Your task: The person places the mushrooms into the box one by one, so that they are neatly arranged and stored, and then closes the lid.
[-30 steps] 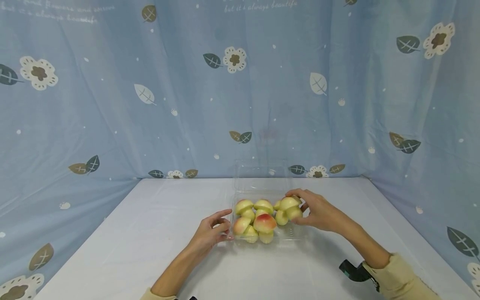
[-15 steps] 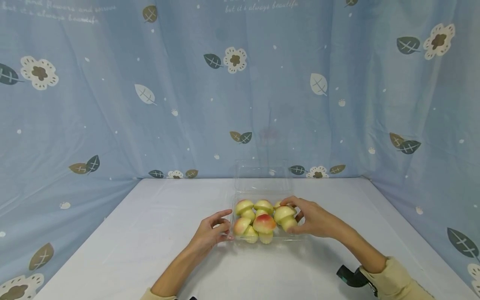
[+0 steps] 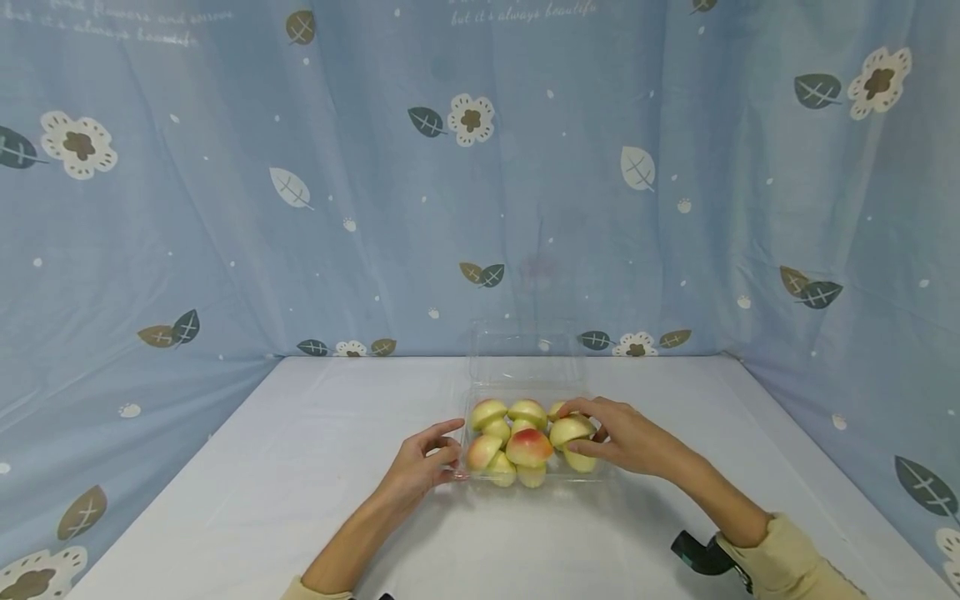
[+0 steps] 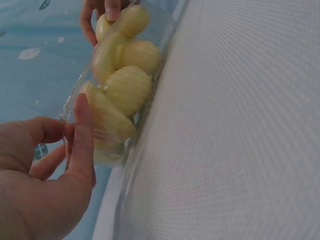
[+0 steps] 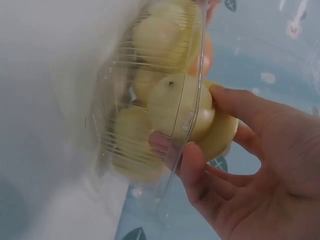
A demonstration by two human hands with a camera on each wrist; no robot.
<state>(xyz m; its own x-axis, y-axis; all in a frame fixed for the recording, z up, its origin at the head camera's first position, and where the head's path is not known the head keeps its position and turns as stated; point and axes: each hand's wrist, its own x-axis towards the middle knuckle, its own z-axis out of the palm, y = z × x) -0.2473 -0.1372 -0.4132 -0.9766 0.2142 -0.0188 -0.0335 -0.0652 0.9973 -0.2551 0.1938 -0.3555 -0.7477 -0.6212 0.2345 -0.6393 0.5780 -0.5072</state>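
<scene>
A clear plastic clamshell box (image 3: 588, 478) stands on the table, its hinged lid (image 3: 523, 354) raised at the back. Several mushroom-shaped pieces, pale yellow-green with reddish caps, fill most of it; one with a red cap (image 3: 529, 447) sits front middle. My left hand (image 3: 420, 462) pinches the box's left wall, thumb and fingers on either side of it in the left wrist view. At the front right of the box, my right hand (image 3: 630, 437) grips a mushroom-shaped piece (image 3: 572, 431). The right wrist view shows that mushroom piece (image 5: 180, 102) partly behind the clear wall, between thumb and fingers.
A white cloth covers the table (image 3: 300, 467). Behind and beside it hangs a blue curtain (image 3: 375, 208) printed with leaves and flowers. A black device (image 3: 701, 552) is strapped at the right sleeve.
My right hand has moved left and down, bringing its mushroom piece from the box's right side into the front right space. The left hand stays on the box wall.
</scene>
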